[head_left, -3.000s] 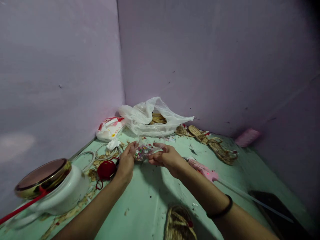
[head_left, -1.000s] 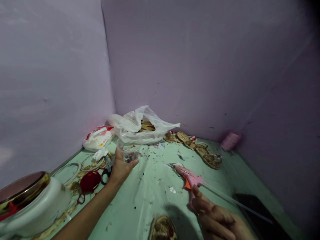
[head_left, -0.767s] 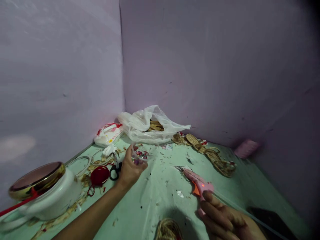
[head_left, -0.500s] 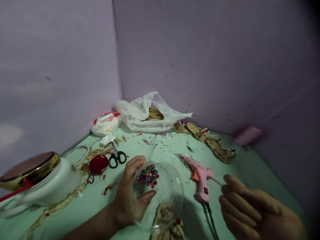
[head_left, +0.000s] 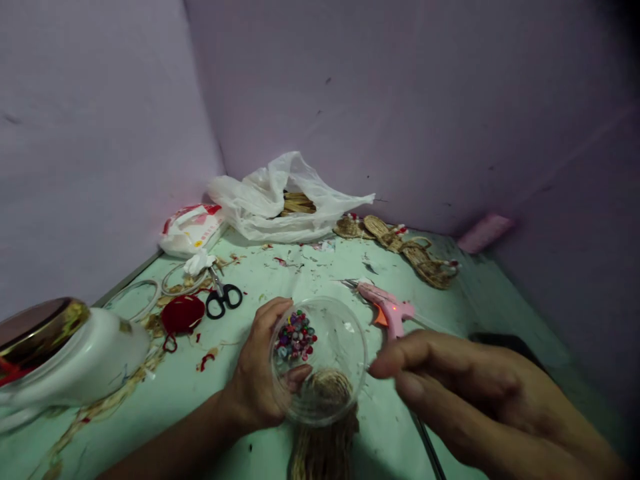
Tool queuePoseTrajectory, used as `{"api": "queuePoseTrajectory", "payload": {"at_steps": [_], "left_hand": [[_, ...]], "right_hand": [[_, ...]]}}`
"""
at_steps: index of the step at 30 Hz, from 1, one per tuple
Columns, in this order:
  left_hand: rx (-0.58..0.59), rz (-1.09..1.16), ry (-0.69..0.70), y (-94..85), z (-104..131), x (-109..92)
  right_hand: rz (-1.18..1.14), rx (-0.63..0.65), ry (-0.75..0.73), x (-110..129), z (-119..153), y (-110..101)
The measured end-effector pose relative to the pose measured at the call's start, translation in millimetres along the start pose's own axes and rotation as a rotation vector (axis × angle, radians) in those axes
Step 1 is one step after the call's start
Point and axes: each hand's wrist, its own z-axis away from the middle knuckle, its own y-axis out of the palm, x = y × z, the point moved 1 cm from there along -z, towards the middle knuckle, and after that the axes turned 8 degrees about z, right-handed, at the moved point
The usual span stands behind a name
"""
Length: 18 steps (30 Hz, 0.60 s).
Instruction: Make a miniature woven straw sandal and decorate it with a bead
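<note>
My left hand (head_left: 263, 370) is wrapped around a clear plastic cup (head_left: 340, 333), tilted so that its inside faces me. Small colourful beads (head_left: 296, 337) are gathered at the cup's left side. Just right of the cup's rim is my right hand (head_left: 465, 390), thumb and forefinger close together. A tiny pale glint shows at its fingertips, too small to name. Behind the fingers lies a pink glue gun (head_left: 383, 300) with a lit red light, its handle partly covered. Below and partly behind the cup lies a woven straw piece (head_left: 323, 447).
Black-handled scissors (head_left: 224, 300) and red yarn (head_left: 183, 315) lie to the left, near a white pot (head_left: 107, 357). At the back are a tissue packet (head_left: 193, 230), a plastic bag (head_left: 255, 213) and woven straw slippers (head_left: 425, 260). Scraps litter the green tabletop (head_left: 270, 277).
My right hand has moved left and closer to the cup, now covering part of the glue gun. The cup's opening is turned more towards me. The view has shifted slightly down and right.
</note>
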Motion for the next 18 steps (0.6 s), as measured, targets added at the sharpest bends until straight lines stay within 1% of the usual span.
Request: {"api": "queuePoseTrajectory", "payload": {"at_steps": [2, 4, 6, 8, 11, 14, 16, 18], "left_hand": [[-0.030, -0.014, -0.007, 0.0, 0, 1], [-0.067, -0.012, -0.023, 0.1, 0, 3], [-0.088, 0.005, -0.039, 0.5, 0, 3], [-0.093, 0.010, -0.037, 1.0, -1, 2], [-0.092, -0.028, 0.000, 1.2, -2, 1], [-0.093, -0.029, 0.024, 0.8, -2, 2], [-0.076, -0.005, -0.006, 0.8, -1, 3], [-0.049, -0.011, -0.060, 1.6, 0, 5]], "right_hand": [[0.148, -0.056, -0.095, 11, -5, 5], [0.253, -0.142, -0.163, 16, -7, 6], [0.321, -0.208, -0.211, 18, -7, 5], [0.369, -0.234, -0.232, 18, -6, 4], [0.401, -0.194, -0.245, 19, -3, 6], [0.416, -0.094, -0.239, 23, -5, 14], [0.458, -0.053, -0.218, 26, -11, 23], [0.507, -0.043, -0.201, 27, -19, 31]]}}
